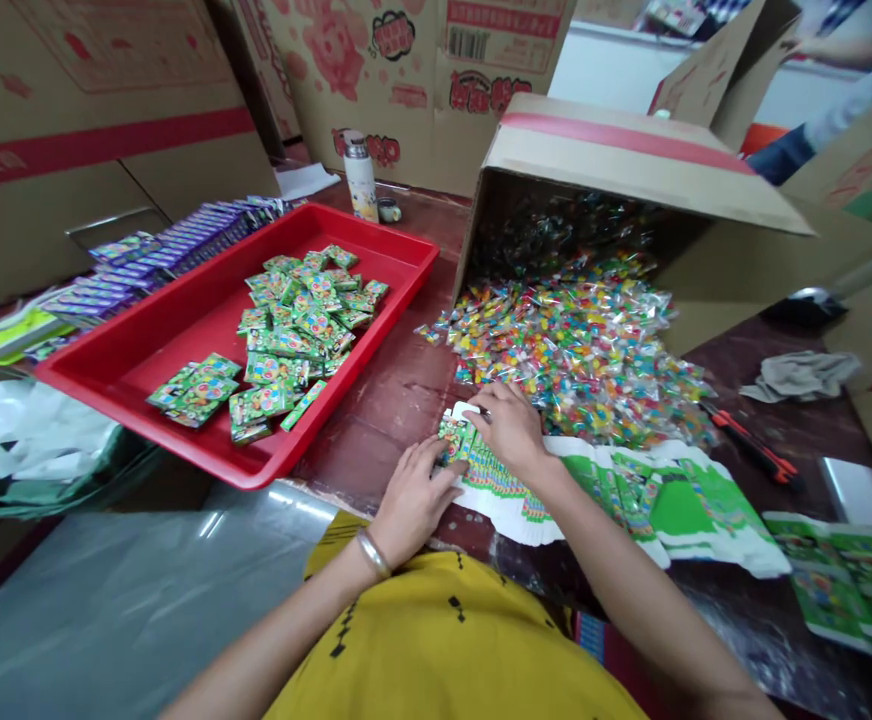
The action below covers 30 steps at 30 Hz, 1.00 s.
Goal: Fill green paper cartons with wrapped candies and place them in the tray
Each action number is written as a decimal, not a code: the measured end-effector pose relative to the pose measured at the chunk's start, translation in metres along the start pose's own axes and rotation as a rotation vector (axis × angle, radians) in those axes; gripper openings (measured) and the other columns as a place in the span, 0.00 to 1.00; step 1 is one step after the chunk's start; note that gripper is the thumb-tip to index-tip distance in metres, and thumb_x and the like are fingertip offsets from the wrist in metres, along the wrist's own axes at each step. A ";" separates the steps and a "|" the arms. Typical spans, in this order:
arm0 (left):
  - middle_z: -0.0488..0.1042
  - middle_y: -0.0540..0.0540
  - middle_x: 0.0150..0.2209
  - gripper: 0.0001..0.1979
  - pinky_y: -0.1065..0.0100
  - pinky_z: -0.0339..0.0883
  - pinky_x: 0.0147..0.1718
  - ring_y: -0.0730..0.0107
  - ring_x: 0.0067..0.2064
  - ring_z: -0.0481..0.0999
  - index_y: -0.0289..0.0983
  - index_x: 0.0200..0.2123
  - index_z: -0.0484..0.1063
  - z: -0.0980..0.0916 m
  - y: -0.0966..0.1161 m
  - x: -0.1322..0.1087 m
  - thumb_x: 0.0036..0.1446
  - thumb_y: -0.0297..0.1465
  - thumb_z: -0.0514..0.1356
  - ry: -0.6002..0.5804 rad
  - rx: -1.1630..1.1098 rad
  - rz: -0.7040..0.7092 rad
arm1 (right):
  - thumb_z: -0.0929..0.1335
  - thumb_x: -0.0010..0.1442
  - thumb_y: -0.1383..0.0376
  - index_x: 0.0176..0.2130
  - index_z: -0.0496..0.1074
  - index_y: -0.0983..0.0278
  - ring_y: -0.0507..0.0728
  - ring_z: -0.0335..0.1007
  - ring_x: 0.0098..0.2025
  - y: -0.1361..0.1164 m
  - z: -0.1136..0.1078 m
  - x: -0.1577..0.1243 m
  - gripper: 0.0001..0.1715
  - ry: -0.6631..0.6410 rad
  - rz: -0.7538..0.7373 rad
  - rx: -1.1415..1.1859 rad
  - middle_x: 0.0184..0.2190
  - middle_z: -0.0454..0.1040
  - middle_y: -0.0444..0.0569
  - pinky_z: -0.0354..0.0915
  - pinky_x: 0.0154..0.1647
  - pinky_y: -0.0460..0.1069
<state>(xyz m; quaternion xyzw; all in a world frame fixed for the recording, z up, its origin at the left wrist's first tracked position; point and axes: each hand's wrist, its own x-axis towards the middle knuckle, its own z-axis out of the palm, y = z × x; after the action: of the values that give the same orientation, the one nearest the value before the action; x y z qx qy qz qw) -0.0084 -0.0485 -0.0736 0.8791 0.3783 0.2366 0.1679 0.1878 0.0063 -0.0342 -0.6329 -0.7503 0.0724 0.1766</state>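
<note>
While left hand and right hand touch green carton on table, firmness of grip cannot tell; long axis runs away from person, white flap far end. Sideways cardboard box spills candy packets; red tray holds green boxes.

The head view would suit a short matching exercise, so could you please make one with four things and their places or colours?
1. Plastic tray
2. Clear candy packets
3. Metal bangle
4. Vacuum flask

A. Around the wrist of the left hand
B. Upright, just beyond the tray
C. Red, with small green cartons inside
D. Heaped at the mouth of a cardboard box

Right pairs: 1-C; 2-D; 3-A; 4-B
</note>
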 end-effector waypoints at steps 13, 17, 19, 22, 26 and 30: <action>0.65 0.38 0.60 0.14 0.48 0.63 0.59 0.51 0.61 0.67 0.40 0.46 0.73 -0.007 -0.009 0.002 0.55 0.30 0.65 0.021 -0.173 -0.130 | 0.69 0.62 0.62 0.36 0.77 0.63 0.64 0.66 0.48 -0.004 0.011 0.005 0.07 -0.001 -0.024 0.059 0.40 0.76 0.53 0.63 0.52 0.57; 0.66 0.38 0.59 0.12 0.51 0.61 0.59 0.53 0.61 0.66 0.39 0.45 0.71 -0.025 -0.001 0.006 0.57 0.32 0.64 0.180 -0.390 -0.248 | 0.66 0.65 0.63 0.36 0.74 0.62 0.58 0.71 0.38 -0.007 -0.013 0.001 0.08 0.051 0.004 0.489 0.35 0.76 0.48 0.67 0.42 0.53; 0.70 0.39 0.54 0.11 0.56 0.64 0.55 0.57 0.56 0.70 0.39 0.42 0.69 -0.042 0.002 0.012 0.58 0.35 0.63 0.245 -0.608 -0.365 | 0.66 0.65 0.60 0.37 0.74 0.63 0.55 0.71 0.30 -0.011 -0.030 -0.004 0.09 -0.030 0.058 0.744 0.32 0.76 0.46 0.67 0.33 0.50; 0.75 0.46 0.37 0.13 0.68 0.67 0.38 0.67 0.39 0.75 0.36 0.36 0.69 -0.062 0.003 0.024 0.56 0.39 0.65 0.076 -1.047 -0.457 | 0.69 0.63 0.58 0.37 0.74 0.62 0.55 0.73 0.31 -0.018 -0.048 -0.013 0.10 -0.101 0.079 0.924 0.33 0.76 0.47 0.69 0.33 0.50; 0.70 0.51 0.28 0.18 0.73 0.60 0.30 0.76 0.28 0.69 0.34 0.31 0.68 -0.065 0.006 0.030 0.47 0.38 0.72 -0.127 -1.513 -0.486 | 0.69 0.63 0.59 0.36 0.73 0.61 0.56 0.73 0.34 -0.030 -0.052 -0.025 0.08 -0.019 0.083 0.990 0.37 0.75 0.49 0.72 0.34 0.50; 0.75 0.46 0.38 0.20 0.70 0.66 0.39 0.71 0.36 0.75 0.36 0.41 0.72 -0.059 0.013 0.031 0.47 0.36 0.72 -0.051 -1.738 -0.514 | 0.67 0.64 0.61 0.52 0.72 0.57 0.61 0.70 0.48 -0.039 -0.048 -0.041 0.16 0.213 -0.052 0.644 0.50 0.70 0.54 0.70 0.46 0.55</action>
<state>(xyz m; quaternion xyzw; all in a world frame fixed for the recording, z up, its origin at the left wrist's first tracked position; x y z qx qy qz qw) -0.0145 -0.0275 -0.0095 0.3362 0.2471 0.3746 0.8280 0.1741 -0.0470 0.0164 -0.5294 -0.6821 0.2348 0.4465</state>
